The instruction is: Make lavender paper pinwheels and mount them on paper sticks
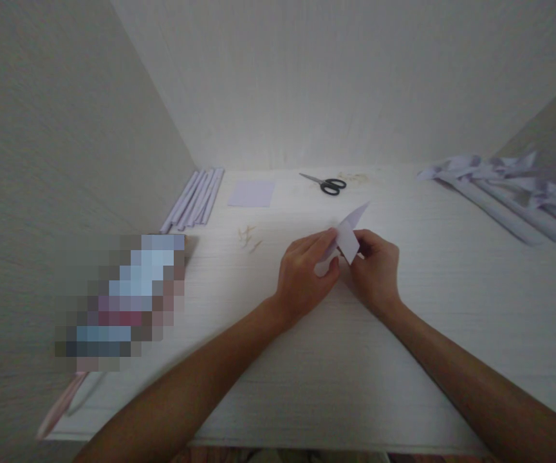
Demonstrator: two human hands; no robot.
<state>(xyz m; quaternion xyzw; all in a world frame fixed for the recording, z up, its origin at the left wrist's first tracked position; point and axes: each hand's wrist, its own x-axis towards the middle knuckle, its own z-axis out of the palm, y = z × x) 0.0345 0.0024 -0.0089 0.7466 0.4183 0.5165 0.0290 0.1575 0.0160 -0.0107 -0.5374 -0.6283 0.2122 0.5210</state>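
Observation:
Both hands meet at the middle of the white table (268, 386) and pinch a small pale lilac sheet of paper (349, 235). My left hand (307, 276) grips its lower left part with fingers and thumb closed. My right hand (374, 270) grips the lower right edge, fingers curled. The paper is partly folded, with one pointed corner sticking up and to the right above the hands.
Black-handled scissors (327, 184) lie at the back centre. A flat lilac paper square (251, 193) lies left of them, beside several rolled lilac paper tubes (195, 199). More rolled tubes with bows (514, 193) lie at the right. Small pale scraps (249, 236) lie near the middle. A blurred-out patch (123, 296) sits at the left.

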